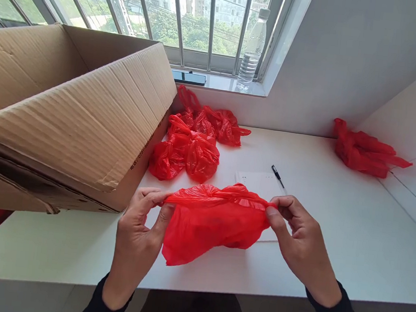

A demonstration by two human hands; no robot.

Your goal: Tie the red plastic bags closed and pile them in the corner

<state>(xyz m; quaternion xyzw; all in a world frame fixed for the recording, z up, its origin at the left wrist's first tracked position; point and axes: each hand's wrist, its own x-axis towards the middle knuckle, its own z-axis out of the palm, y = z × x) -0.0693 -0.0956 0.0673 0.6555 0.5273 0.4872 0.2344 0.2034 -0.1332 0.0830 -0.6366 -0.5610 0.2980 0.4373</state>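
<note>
A thin red plastic bag [215, 222] is stretched sideways between my two hands, above the front part of the white table. My left hand [142, 238] pinches its upper left corner between thumb and fingers. At the upper right corner, my right hand [296, 236] pinches the bag in the same way. The bag's top edge is drawn into folds and its lower part hangs loosely. Whether anything lies inside it I cannot tell. Behind it, a sheet of white paper [257, 180] lies partly covered, with a black pen [277, 174] at its right edge.
A large open cardboard box [84, 117] takes up the left of the white table [352, 242]. Several knotted red bags [202, 158] sit beside it. Another crumpled red bag [366, 151] lies at the back right. The windowsill holds a water bottle [251, 56] and a phone [189, 77].
</note>
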